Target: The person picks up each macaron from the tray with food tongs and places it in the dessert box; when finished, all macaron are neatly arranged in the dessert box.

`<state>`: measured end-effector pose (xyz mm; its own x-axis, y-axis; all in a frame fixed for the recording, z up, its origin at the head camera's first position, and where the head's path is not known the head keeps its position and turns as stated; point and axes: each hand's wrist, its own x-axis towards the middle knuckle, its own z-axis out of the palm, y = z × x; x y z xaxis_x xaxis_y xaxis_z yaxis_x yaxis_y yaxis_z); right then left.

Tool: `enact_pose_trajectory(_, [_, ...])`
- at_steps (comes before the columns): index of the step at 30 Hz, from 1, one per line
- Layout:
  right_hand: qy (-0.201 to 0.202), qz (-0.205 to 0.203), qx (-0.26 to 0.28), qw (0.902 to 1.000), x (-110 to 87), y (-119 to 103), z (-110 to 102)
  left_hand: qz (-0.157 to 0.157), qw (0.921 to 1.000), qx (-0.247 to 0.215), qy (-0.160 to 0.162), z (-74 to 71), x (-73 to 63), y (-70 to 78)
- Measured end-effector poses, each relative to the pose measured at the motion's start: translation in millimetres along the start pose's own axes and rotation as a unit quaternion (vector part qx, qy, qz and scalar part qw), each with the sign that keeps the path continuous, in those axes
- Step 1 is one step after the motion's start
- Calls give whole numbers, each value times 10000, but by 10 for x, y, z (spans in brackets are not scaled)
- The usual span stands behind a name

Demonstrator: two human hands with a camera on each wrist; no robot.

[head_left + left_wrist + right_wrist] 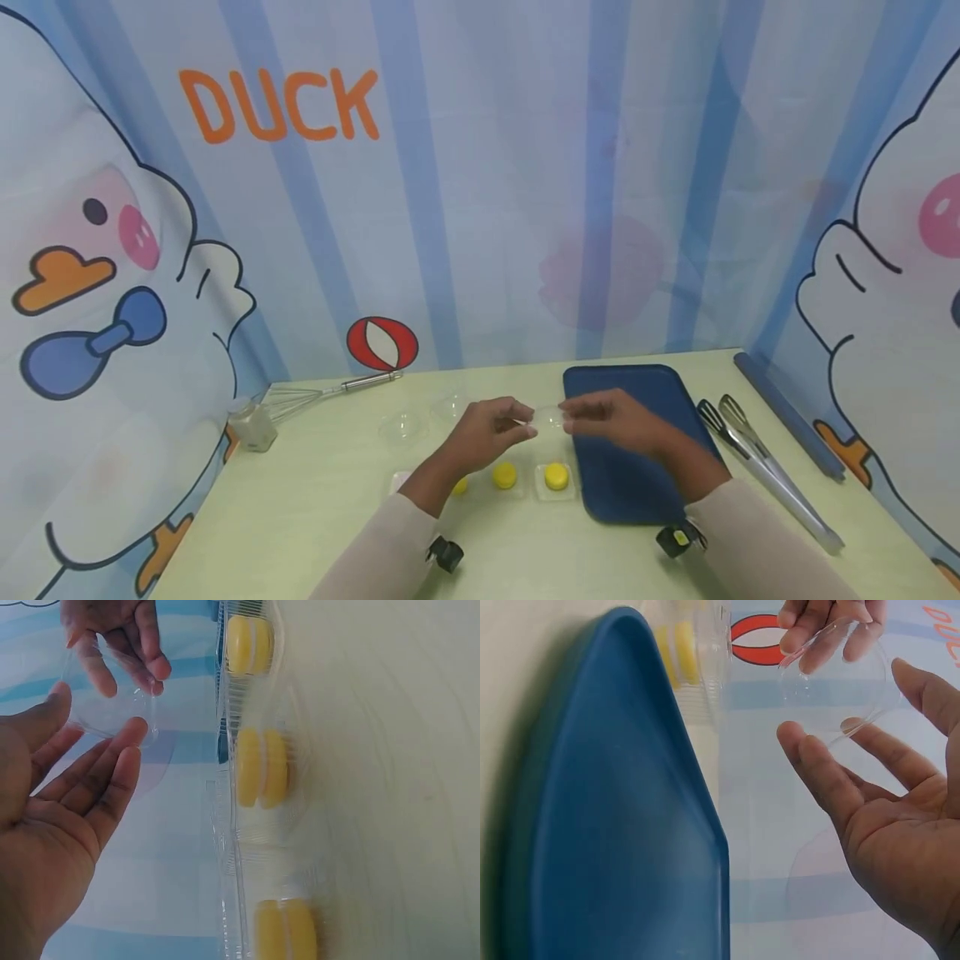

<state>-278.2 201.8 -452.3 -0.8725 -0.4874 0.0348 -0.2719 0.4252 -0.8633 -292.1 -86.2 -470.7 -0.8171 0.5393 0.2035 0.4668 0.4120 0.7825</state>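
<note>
My left hand (483, 433) and right hand (618, 421) hold a clear plastic lid (550, 418) between them, raised over the table. Each hand grips an opposite edge with thumb and fingertips; the domed lid shows through in the left wrist view. Below the hands, yellow macarons (556, 476) sit in small clear plastic bases (555, 496) in a row. My left forearm partly hides the row's left end. Two more clear domed lids (403, 427) lie behind my left hand.
A dark blue tray (626, 496) lies under and beyond my right forearm. Metal tongs (787, 492) and a rolled blue-grey sheet (791, 417) lie at the right. A whisk (322, 392) and a small jar (252, 428) are at the back left. A printed curtain (495, 208) hangs behind the table.
</note>
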Motion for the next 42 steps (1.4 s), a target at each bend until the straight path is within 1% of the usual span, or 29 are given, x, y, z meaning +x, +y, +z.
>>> enact_pose_trajectory(3, [-95, -238, 191, 9995, -31, 47, 24, -200, 9997, -81, -138, 6, -33, 8])
enact_pose_trajectory(4, [-111, -319, 236, 9992, -41, 70, 31, -223, 9995, -54, -196, 10, -39, 5])
enact_pose_trajectory(8, [-121, -477, 375, 9981, -85, 117, 69, -203, 9989, -37, -424, 23, -71, 24])
enact_pose_trajectory(13, [-67, -543, 197, 9983, -135, 106, 143, -204, 9984, -63, -515, 45, -139, 58])
enact_pose_trajectory(17, [108, -696, -278, 9971, -156, 90, 209, -113, 9990, 46, -434, 84, -206, 69])
enact_pose_trajectory(20, [261, -751, -660, 9946, -175, 76, 244, -93, 9992, 261, -297, 132, -245, 69])
enact_pose_trajectory(22, [295, -736, -810, 9936, -196, 63, 261, -124, 9988, 429, -216, 173, -265, 64])
enact_pose_trajectory(27, [288, -562, -1003, 9930, -264, 31, 297, -122, 9968, 795, 21, 271, -305, 62])
enact_pose_trajectory(30, [336, -454, -1126, 9920, -299, 13, 313, -154, 9958, 893, 145, 310, -330, 70])
enact_pose_trajectory(32, [344, -458, -1167, 9915, -310, 6, 322, -190, 9953, 932, 202, 319, -349, 76])
enact_pose_trajectory(36, [303, -522, -1202, 9909, -320, 21, 335, -227, 9941, 1038, 210, 334, -361, 66])
enact_pose_trajectory(42, [289, -540, -1189, 9910, -332, 96, 360, -253, 9933, 1124, 105, 373, -374, 38])
